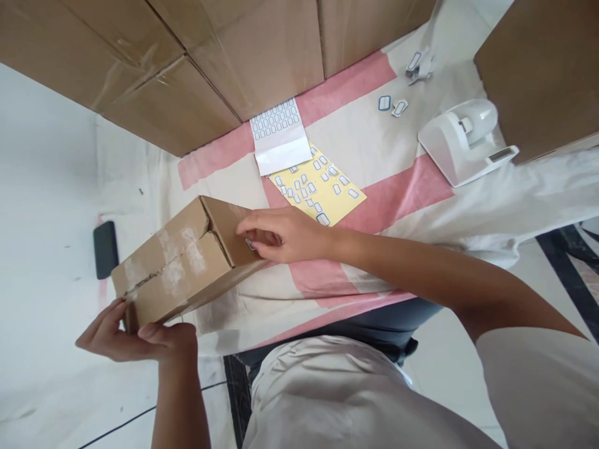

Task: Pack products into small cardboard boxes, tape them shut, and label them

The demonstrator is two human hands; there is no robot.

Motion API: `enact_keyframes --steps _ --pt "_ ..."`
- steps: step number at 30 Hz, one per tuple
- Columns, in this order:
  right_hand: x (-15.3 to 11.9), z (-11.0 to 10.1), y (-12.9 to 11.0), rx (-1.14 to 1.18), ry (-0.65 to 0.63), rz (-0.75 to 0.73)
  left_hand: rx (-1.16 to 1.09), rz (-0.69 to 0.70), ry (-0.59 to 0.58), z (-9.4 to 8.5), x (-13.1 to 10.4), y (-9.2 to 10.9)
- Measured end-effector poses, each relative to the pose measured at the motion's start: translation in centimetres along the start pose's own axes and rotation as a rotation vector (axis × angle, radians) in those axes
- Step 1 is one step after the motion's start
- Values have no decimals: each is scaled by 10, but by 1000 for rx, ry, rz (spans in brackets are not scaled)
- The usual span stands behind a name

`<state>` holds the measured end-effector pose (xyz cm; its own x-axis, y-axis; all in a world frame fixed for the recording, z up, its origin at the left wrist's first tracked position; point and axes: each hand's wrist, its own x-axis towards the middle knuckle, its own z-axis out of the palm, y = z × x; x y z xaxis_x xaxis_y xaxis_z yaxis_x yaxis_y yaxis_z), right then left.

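A small brown cardboard box (173, 262) is tilted above the cloth, its taped seam facing up and torn in places. My left hand (140, 333) supports its lower left end, the fingers and thumb curled around that corner. Against the box's right end, my right hand (285, 234) has its fingers bent and pinched around a small label (250, 244) with a dark border. The label is mostly hidden by the fingers. Beyond the right hand lies a yellow sheet (344, 201) scattered with small blue-edged labels, partly covered by a white label sheet (281, 149) with printed rows.
Large cardboard boxes (262, 56) line the back, and another box (538, 68) stands at the right. Beside it sits a white tape dispenser (468, 143). Loose labels (384, 103) and crumpled scraps (421, 67) lie nearby. A dark phone (105, 249) rests at the left.
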<state>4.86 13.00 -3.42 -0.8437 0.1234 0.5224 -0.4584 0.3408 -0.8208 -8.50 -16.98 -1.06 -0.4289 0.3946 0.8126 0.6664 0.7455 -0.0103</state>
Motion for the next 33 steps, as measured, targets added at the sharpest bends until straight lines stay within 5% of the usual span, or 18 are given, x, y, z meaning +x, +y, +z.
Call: enact_keyframes --steps 9,23,33 --pt "4 4 10 72 53 -23 -207 -9 103 7 1 4" --pt "10 1 9 107 68 116 -242 97 23 2 3 -7" --pt "11 2 20 165 30 34 -244 134 5 3 2 -17"
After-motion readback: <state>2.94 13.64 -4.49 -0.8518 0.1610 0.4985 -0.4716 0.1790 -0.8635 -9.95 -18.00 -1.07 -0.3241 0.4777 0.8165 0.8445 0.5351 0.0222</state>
